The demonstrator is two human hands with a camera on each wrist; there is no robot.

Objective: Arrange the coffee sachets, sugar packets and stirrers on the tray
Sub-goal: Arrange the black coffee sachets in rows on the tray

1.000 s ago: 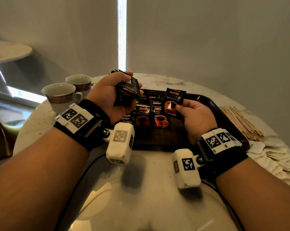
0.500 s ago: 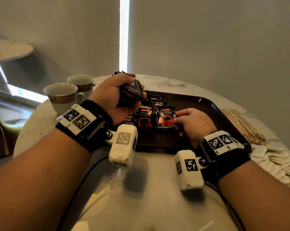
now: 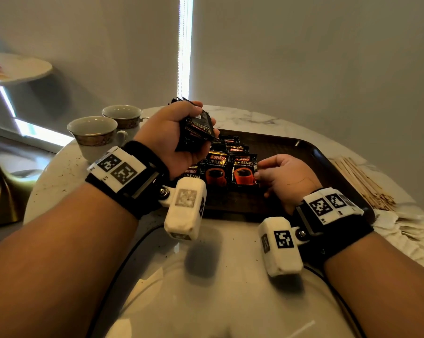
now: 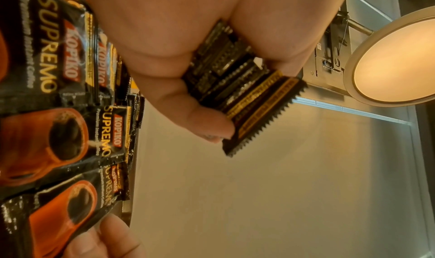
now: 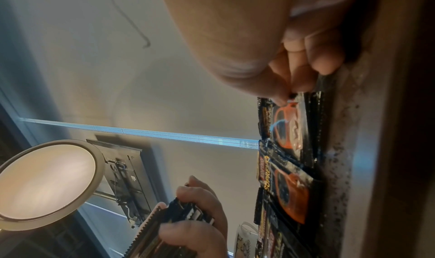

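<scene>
sachets going down on the tray

while the left hand [image 3: 172,135] grips a bunched stack of black coffee sachets [image 3: 196,132] above the dark brown rectangular tray [image 3: 311,152], the right hand [image 3: 281,176] pinches the edge of one black-and-orange coffee sachet [image 3: 244,170] lying flat in the row on it. thin wooden stirrers [image 3: 364,184] and pale sugar packets [image 3: 406,230] lie on the marble table, right of the tray.

from the left wrist, fingers [image 4: 188,113] clamp the stack's serrated edges [image 4: 259,109].

from the right wrist, fingertips [image 5: 294,87] nip the sachet's corner [image 5: 288,124].
</scene>
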